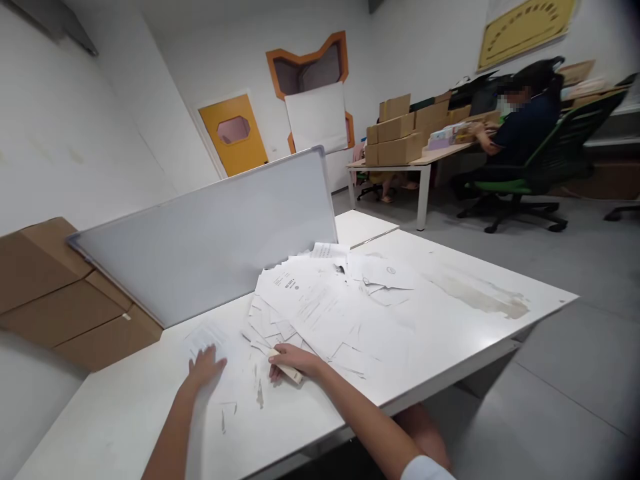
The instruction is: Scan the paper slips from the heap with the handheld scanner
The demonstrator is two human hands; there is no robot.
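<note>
A: When gauged from the whiteboard (215,240), where to put the L hand (205,367)?
B: In front, nr its L end; fingers spread, resting on a thin sheet (197,339).
A: And the R hand (294,361)?
B: Farther out from the whiteboard, curled round a pale-handled tool (291,375), poss. a knife, too blurred to be sure.
A: Loose papers (313,300)?
B: Heaped by whiteboard's foot, R end, spread twd R hand. Brown boxes (90,300) stacked at L end.

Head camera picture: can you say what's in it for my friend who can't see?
The left hand rests on some paper and the right hand grips a pale-handled tool beside scattered papers on a white table. A white panel stands behind.
</note>
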